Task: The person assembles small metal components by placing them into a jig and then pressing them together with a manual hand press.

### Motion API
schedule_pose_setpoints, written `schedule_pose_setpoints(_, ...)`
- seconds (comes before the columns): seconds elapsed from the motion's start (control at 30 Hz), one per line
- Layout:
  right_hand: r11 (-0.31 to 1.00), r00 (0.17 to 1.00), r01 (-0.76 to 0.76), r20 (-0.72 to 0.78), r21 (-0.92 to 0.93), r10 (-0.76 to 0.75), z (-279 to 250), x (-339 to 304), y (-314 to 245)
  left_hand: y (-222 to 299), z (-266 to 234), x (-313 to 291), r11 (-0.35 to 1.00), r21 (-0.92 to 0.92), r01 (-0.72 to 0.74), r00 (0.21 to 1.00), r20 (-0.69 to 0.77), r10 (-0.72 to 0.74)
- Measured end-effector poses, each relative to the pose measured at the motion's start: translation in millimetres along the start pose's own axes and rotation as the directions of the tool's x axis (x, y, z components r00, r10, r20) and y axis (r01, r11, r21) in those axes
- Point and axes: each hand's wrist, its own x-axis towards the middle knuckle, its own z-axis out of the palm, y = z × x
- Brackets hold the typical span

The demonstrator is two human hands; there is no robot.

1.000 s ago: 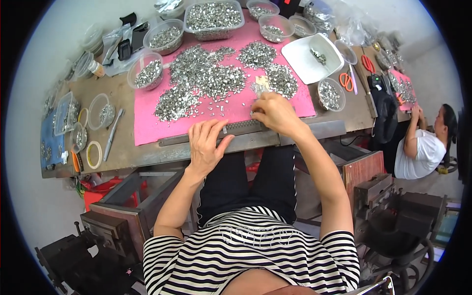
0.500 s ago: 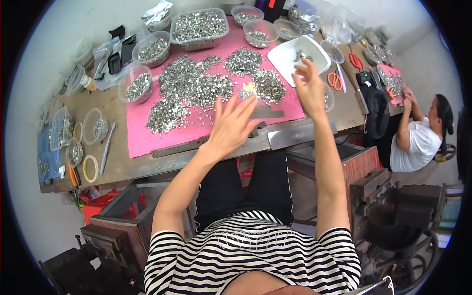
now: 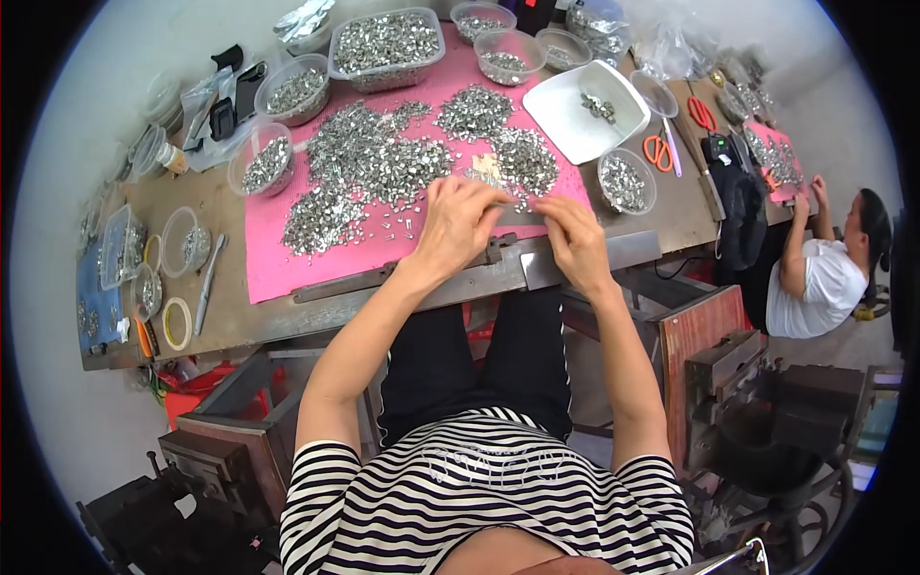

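Note:
My left hand (image 3: 454, 227) is over the near edge of the pink mat (image 3: 273, 264), thumb and fingertips drawn together. Facing it, a short gap away, is my right hand (image 3: 579, 245), its fingers curled into a pinch. Whatever either hand pinches is too small to make out. Just beyond the fingertips lie a heap of small silvery metal pieces (image 3: 526, 161) and a small pale beige piece (image 3: 486, 166). A larger spread of metal pieces (image 3: 369, 158) covers the mat to the left. Below my hands, a flat metal plate (image 3: 613, 251) sits along the table edge.
A white tray (image 3: 561, 120) with a few pieces and a clear bowl of metal pieces (image 3: 624, 185) stand at right, near orange-handled scissors (image 3: 657, 153). Filled tubs (image 3: 388, 48) line the back. A roll of tape (image 3: 177, 324) lies left. Another person (image 3: 819, 264) sits far right.
My right hand has come from over the white tray down toward my left hand, uncovering the bowl at right. My left hand's spread fingers have drawn together.

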Motion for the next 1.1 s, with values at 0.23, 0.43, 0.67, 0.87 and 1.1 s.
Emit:
schedule_pose_setpoints(0.23,0.998,0.996,-0.051,-0.075,-0.034,0.048,9.1,5.7,-3.5,-0.3,11.8,13.5,0.987,0.135,-0.082,0.997,0.013,0.081)
schedule_pose_setpoints(0.43,0.992,0.991,-0.068,-0.124,-0.104,0.055,24.5,3.4,-1.7,-3.9,17.8,24.2,0.960,0.216,-0.180,0.982,0.089,0.164)
schedule_pose_setpoints(0.67,0.967,0.990,-0.081,-0.133,-0.243,0.050,30.9,5.6,-1.9,-6.1,18.8,22.3,0.949,0.272,-0.160,0.986,0.098,0.138)
schedule_pose_setpoints(0.87,0.993,0.994,-0.026,-0.111,-0.111,0.013,30.0,3.2,-16.4,-14.6,-4.8,12.8,0.994,0.104,-0.024,0.997,0.073,0.017)
schedule_pose_setpoints(1.1,0.980,0.987,0.153,0.036,0.126,-0.158,45.7,1.8,-54.6,-18.3,-20.4,-10.0,0.973,0.229,-0.034,0.999,0.028,0.029)
